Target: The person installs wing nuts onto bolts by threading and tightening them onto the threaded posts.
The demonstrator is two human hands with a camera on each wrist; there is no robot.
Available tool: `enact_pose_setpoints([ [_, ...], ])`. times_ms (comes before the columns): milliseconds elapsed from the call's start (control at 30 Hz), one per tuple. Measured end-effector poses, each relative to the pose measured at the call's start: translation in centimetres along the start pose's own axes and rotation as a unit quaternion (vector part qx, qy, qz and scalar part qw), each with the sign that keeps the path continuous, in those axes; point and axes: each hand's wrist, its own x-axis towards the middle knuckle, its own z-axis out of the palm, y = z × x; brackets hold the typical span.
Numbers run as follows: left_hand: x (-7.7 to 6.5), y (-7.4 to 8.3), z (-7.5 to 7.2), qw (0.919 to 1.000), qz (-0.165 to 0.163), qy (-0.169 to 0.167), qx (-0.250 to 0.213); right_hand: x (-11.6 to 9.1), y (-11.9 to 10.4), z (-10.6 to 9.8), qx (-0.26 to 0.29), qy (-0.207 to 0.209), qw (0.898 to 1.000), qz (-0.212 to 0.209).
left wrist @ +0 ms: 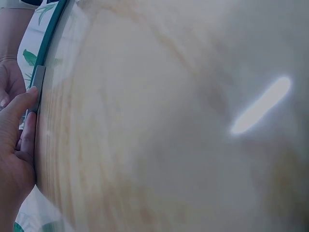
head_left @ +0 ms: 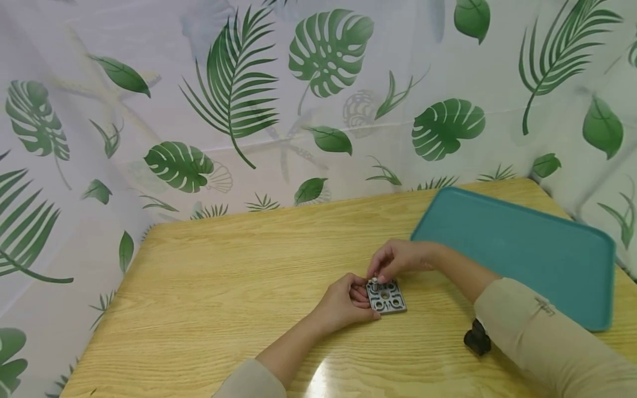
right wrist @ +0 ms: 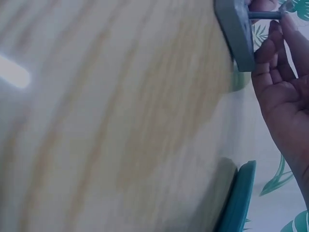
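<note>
A square grey metal plate (head_left: pixel 388 303) with round holes and dark curved slots lies on the wooden table. At its left side, my left hand (head_left: pixel 343 305) grips it, thumb along the near edge and fingers at the far left. My right hand (head_left: pixel 404 257) pinches the top of a bolt (head_left: pixel 375 282) standing at the plate's far left corner. From the right wrist view, the bolt's thin shank (right wrist: pixel 265 15) rises straight from the plate (right wrist: pixel 236 34). Whether its lower end sits in a hole is hidden. The left wrist view shows only the plate's edge (left wrist: pixel 38 79).
A teal tray (head_left: pixel 517 254) lies at the table's right side, partly behind my right forearm. Under the right sleeve is a small black object (head_left: pixel 478 338). A leaf-patterned cloth (head_left: pixel 278 110) hangs along the table's far edge.
</note>
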Motion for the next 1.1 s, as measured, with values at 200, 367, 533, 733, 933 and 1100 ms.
enact_pose_setpoints([
  [200, 0.0, -0.1, 0.1, 1.0000, 0.000, -0.002, 0.001, -0.6, 0.7, 0.9, -0.051, 0.079, 0.995, -0.030],
  [367, 0.1, -0.2, 0.2, 1.0000, -0.001, -0.001, 0.002, -1.4, 1.3, 2.0, -0.049, 0.137, 0.987, -0.065],
  [533, 0.2, -0.2, 0.2, 1.0000, -0.003, 0.000, 0.008, -2.1, 1.7, 3.4, -0.045, 0.207, 0.975, -0.069],
  [733, 0.1, -0.1, 0.1, 0.9999, -0.001, 0.003, 0.014, -2.4, 1.5, 6.2, -0.017, 0.325, 0.944, -0.049],
  [933, 0.1, -0.1, 0.1, 0.9999, 0.000, 0.007, 0.013, -2.3, 0.8, 9.0, -0.055, 0.434, 0.899, -0.035],
  [1100, 0.2, -0.1, 0.3, 0.9999, 0.004, 0.008, 0.010, -2.3, 0.4, 10.3, -0.081, 0.484, 0.871, -0.020],
])
